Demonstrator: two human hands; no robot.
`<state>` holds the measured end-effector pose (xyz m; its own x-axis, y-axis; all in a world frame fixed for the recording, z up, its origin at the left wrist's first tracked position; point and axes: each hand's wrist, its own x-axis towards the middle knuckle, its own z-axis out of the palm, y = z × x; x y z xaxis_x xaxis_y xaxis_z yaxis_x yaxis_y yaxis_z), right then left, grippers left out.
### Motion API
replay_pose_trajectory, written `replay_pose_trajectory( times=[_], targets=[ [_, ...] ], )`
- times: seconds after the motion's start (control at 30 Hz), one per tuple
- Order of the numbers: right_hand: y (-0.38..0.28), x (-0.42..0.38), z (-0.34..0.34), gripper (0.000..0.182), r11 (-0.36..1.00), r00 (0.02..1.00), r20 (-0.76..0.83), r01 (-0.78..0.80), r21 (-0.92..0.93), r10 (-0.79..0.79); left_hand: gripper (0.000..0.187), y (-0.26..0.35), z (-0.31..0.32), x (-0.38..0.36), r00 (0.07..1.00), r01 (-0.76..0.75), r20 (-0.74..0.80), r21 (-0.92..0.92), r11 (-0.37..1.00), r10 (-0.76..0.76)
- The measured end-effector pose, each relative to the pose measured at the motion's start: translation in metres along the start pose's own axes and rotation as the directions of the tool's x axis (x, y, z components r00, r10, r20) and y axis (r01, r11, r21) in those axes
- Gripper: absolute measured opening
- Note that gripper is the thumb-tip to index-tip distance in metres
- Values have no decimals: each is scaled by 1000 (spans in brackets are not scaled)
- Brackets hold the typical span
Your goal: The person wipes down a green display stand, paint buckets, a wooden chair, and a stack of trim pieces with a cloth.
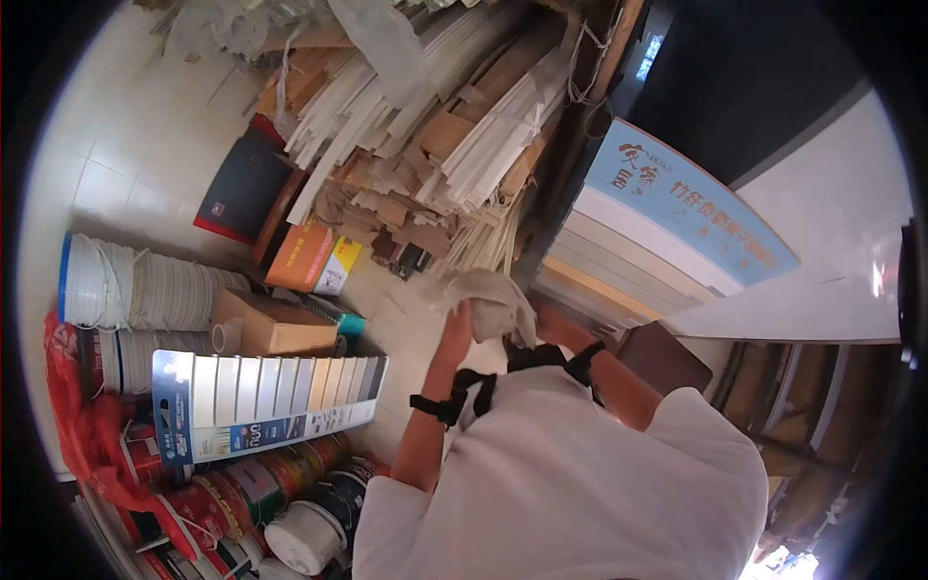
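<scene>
My left hand (454,327) and my right hand (549,324) are raised in front of me, and both grip a crumpled off-white cloth (495,293). The cloth covers most of my right hand's fingers. Each forearm wears a black strap near the wrist. My white shirt fills the lower middle of the view. The cloth is held in the air above the pale tiled floor, just in front of a pile of wooden strips (435,126).
A colour sample board (271,401) leans over several paint cans (290,503) at the lower left. White rolls (145,285), a cardboard box (275,329) and a red bag (87,425) sit nearby. Stacked panels with a blue sign (677,203) stand to the right.
</scene>
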<state>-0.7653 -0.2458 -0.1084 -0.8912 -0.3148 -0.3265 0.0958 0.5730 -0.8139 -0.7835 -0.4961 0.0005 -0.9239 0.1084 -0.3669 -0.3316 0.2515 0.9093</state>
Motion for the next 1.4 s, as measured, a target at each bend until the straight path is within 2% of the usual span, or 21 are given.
replay_pose_trajectory(
  times=[0.1,0.13,0.2,0.23,0.27,0.3,0.37,0.4,0.47,0.57,0.6,0.63,0.7,0.8,0.9,1.0,1.1,1.17,1.23,1.33,1.4],
  targets=[
    [-20,15,-41,29,992,993,-35,109,-59,-111,46,51,-11,-13,1000,-29,-11,-401,916,27],
    [-35,19,-56,27,994,993,-49,112,11,-111,45,75,-16,-17,999,-43,3,-540,840,54],
    [-77,16,-83,24,980,992,-81,110,163,-98,43,120,-32,-14,956,-258,20,-411,875,291],
    [-101,15,-94,21,905,992,-127,70,420,-18,44,144,-39,-14,915,-363,44,-348,865,401],
    [-127,14,-103,19,760,986,-148,41,648,74,45,174,-38,-20,928,-370,-104,-373,851,358],
    [-144,15,-112,17,560,975,-147,30,828,166,46,189,-42,-12,891,-454,-143,-282,845,431],
    [-158,33,-135,14,694,975,-215,196,693,-61,47,211,-49,15,787,-608,-196,-89,789,584],
    [-169,40,-146,13,738,955,-240,289,609,-177,48,220,-55,36,730,-677,-119,13,736,673],
    [-204,39,-167,13,791,890,-416,386,474,-185,51,239,-64,74,580,-809,76,175,561,811],
    [-227,40,-175,17,883,757,-630,403,241,-173,57,240,-61,114,682,-731,462,463,502,567],
    [-239,38,-171,17,890,705,-675,426,162,-214,55,245,-58,119,643,-763,653,504,405,400],
    [-249,39,-169,18,892,651,-712,445,77,-264,54,244,-52,120,573,-818,651,492,298,497],
    [-257,45,-156,16,927,610,-764,373,43,-210,55,230,-44,117,414,-873,637,479,88,650],
    [-269,53,-139,12,969,514,-841,244,-47,-171,55,234,-47,133,324,-912,637,407,52,699],
    [-300,62,-138,20,922,507,-858,364,133,-76,54,249,-45,162,482,-873,743,362,327,464],
    [-307,73,-153,34,992,587,-810,107,69,-7,46,255,-46,194,498,-852,704,289,435,506],
    [-299,100,-168,44,937,608,-794,-281,-206,7,47,244,-35,231,557,-792,609,185,582,564],
    [-292,118,-167,44,919,554,-832,-316,-237,-24,49,243,-35,240,590,-762,591,181,622,551],
    [-284,130,-164,41,918,497,-863,-296,-262,-86,49,250,-41,242,595,-773,618,265,577,513],
    [-285,129,-157,37,905,474,-862,-263,-334,-180,51,252,-53,235,528,-840,673,326,433,518],
    [-287,125,-147,35,916,506,-853,-271,-297,-127,47,256,-65,214,580,-805,679,394,444,450]
  ],
)
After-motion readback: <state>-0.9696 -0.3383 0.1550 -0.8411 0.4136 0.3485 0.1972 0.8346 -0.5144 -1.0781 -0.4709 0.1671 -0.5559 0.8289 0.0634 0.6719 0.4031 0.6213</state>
